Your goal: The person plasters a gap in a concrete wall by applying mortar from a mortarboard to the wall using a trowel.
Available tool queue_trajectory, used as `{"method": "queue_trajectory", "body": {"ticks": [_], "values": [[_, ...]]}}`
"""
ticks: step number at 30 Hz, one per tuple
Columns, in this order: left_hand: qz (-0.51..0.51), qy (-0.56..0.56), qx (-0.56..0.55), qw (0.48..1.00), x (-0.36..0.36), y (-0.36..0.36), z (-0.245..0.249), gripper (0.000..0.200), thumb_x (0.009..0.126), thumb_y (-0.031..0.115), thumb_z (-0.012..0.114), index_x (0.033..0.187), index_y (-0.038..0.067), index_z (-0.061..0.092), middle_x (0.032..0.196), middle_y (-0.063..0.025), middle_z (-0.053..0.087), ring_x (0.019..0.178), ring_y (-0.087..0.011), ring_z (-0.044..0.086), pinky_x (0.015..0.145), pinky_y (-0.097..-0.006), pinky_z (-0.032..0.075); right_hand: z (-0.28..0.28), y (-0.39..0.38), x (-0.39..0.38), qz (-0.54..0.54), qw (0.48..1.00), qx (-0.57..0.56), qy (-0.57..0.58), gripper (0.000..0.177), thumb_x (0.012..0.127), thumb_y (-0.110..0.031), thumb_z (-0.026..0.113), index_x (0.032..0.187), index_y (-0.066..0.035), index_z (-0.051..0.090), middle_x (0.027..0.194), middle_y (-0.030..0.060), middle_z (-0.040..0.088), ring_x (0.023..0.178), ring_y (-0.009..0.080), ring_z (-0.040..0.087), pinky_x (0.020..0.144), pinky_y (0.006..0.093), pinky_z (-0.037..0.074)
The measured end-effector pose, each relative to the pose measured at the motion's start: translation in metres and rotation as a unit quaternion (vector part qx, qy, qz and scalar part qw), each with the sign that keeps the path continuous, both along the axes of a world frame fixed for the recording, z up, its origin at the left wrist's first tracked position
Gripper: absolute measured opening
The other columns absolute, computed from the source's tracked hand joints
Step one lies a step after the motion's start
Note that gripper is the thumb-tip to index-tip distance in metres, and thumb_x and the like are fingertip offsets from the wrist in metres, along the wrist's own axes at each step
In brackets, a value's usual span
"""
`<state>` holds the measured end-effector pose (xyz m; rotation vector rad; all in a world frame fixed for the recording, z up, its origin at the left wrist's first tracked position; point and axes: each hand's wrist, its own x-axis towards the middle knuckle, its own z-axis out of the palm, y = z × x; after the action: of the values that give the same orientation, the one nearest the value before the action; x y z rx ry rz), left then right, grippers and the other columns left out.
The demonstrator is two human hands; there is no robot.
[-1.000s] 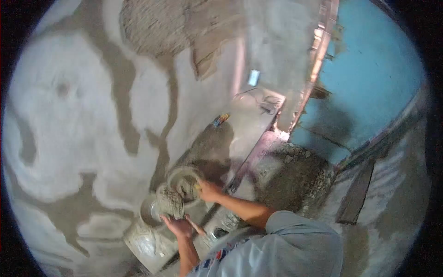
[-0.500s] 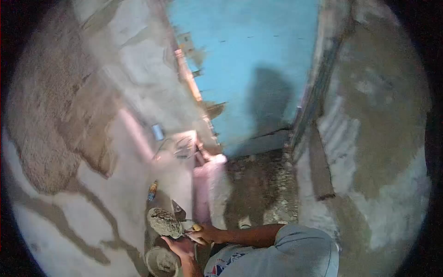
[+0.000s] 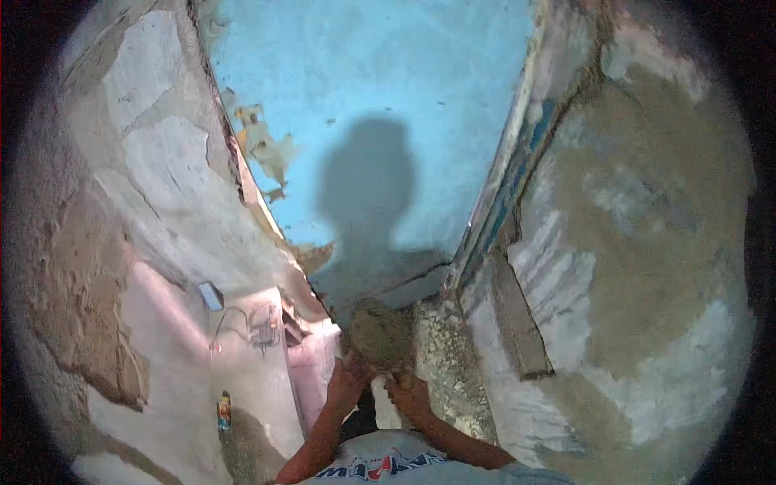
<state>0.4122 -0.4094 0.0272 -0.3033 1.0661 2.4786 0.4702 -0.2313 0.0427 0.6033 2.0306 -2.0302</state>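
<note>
A rounded heap of wet grey-brown mortar [image 3: 378, 335] is held out in front of me, above the floor at the foot of the blue door. My left hand [image 3: 346, 384] is at its near left edge, with its fingers hidden beneath or behind the heap. On the near right side, my right hand [image 3: 408, 394] is closed around a handle, apparently that of a trowel [image 3: 400, 378]. Mortar covers whatever carries the load, so its blade or board does not show.
Ahead is a blue door [image 3: 364, 73] with my shadow on it. Patchy plastered walls [image 3: 638, 186] flank it. To the left, a pale ledge [image 3: 250, 372] bears a small bottle [image 3: 225, 411], a coiled wire [image 3: 263, 325] and a small pale box [image 3: 212, 296]. Rubble [image 3: 457, 368] lies by the right wall.
My hands and the mortar have moved from the lower left to in front of the door. My view has turned left to right, and the bucket of mortar is out of sight.
</note>
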Motion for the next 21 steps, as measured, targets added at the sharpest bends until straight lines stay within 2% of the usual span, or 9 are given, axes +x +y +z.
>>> {"method": "queue_trajectory", "body": {"ticks": [4,6,8,10,15,16,18,19,21], "values": [[0.045,0.056,-0.078,0.994,-0.074,-0.057,-0.016,0.076,0.103,0.07,0.033,0.148,0.011,0.049,0.136,-0.0077,0.061,0.112,-0.0242,0.058,0.101,-0.045,0.044,-0.004,0.016,-0.04,-0.068,0.997,0.022,0.036,0.022,0.096,-0.026,0.071,0.096,-0.004,0.065,0.074,0.0055,0.065,0.06,0.016,0.058,0.055,0.0348,0.048],[0.132,0.022,-0.169,0.976,-0.119,-0.116,-0.084,0.07,0.105,0.067,0.032,0.136,0.009,0.058,0.129,-0.008,0.064,0.103,-0.0228,0.061,0.088,-0.0435,0.051,-0.014,0.025,-0.057,-0.136,0.99,-0.026,0.031,0.02,0.096,-0.023,0.07,0.095,-0.005,0.063,0.072,0.0049,0.062,0.055,0.016,0.054,0.05,0.0342,0.045],[0.19,-0.041,-0.273,0.942,-0.153,-0.176,-0.147,0.064,0.104,0.065,0.037,0.127,0.01,0.061,0.123,-0.0055,0.067,0.091,-0.0189,0.06,0.074,-0.0374,0.049,-0.009,0.027,-0.07,-0.159,0.986,-0.021,0.051,0.017,0.096,-0.02,0.069,0.098,-0.006,0.06,0.071,0.0046,0.059,0.051,0.0159,0.05,0.045,0.0342,0.042],[0.261,-0.132,-0.329,0.898,-0.183,-0.225,-0.165,0.059,0.103,0.063,0.041,0.128,0.012,0.059,0.118,-0.0038,0.068,0.087,-0.0174,0.059,0.071,-0.0347,0.047,-0.013,0.032,-0.079,-0.203,0.971,-0.108,0.063,0.019,0.096,-0.02,0.071,0.1,-0.005,0.058,0.071,0.005,0.059,0.052,0.015,0.052,0.045,0.0338,0.042],[0.321,-0.215,-0.35,0.853,-0.244,-0.347,-0.205,0.067,0.098,0.069,0.044,0.141,0.017,0.05,0.125,-0.0068,0.064,0.095,-0.0206,0.059,0.078,-0.0398,0.049,-0.024,0.029,-0.108,-0.338,0.932,-0.115,0.069,0.019,0.098,-0.018,0.071,0.094,-0.005,0.058,0.07,0.005,0.06,0.051,0.0132,0.052,0.046,0.032,0.041],[0.321,-0.226,-0.332,0.857,-0.258,-0.366,-0.203,0.069,0.098,0.07,0.042,0.143,0.018,0.048,0.127,-0.007,0.062,0.099,-0.0212,0.058,0.081,-0.0405,0.049,-0.025,0.029,-0.114,-0.372,0.919,-0.111,0.068,0.019,0.098,-0.018,0.071,0.093,-0.005,0.058,0.069,0.0047,0.06,0.051,0.0127,0.051,0.046,0.0315,0.041],[0.335,-0.246,-0.298,0.86,-0.281,-0.398,-0.196,0.073,0.099,0.071,0.039,0.147,0.018,0.045,0.133,-0.0074,0.058,0.105,-0.0223,0.057,0.087,-0.0421,0.049,-0.038,0.041,-0.11,-0.305,0.949,-0.074,0.004,0.017,0.1,-0.018,0.069,0.094,-0.005,0.059,0.07,0.0039,0.06,0.052,0.0117,0.052,0.047,0.0302,0.042],[0.346,-0.257,-0.298,0.852,-0.287,-0.414,-0.192,0.074,0.099,0.072,0.037,0.149,0.018,0.044,0.136,-0.0076,0.056,0.109,-0.0229,0.057,0.09,-0.0429,0.05,-0.07,0.048,-0.101,-0.348,0.938,0.01,-0.003,0.018,0.1,-0.018,0.068,0.094,-0.004,0.06,0.071,0.0037,0.06,0.052,0.0111,0.052,0.047,0.0295,0.042],[0.367,-0.277,-0.327,0.826,-0.303,-0.408,-0.161,0.075,0.099,0.073,0.033,0.149,0.018,0.044,0.141,-0.0066,0.053,0.116,-0.0229,0.054,0.097,-0.0441,0.046,-0.082,0.033,-0.1,-0.378,0.926,0.012,0.009,0.018,0.101,-0.019,0.067,0.093,-0.004,0.061,0.071,0.0033,0.061,0.052,0.01,0.052,0.047,0.0283,0.041]]}}
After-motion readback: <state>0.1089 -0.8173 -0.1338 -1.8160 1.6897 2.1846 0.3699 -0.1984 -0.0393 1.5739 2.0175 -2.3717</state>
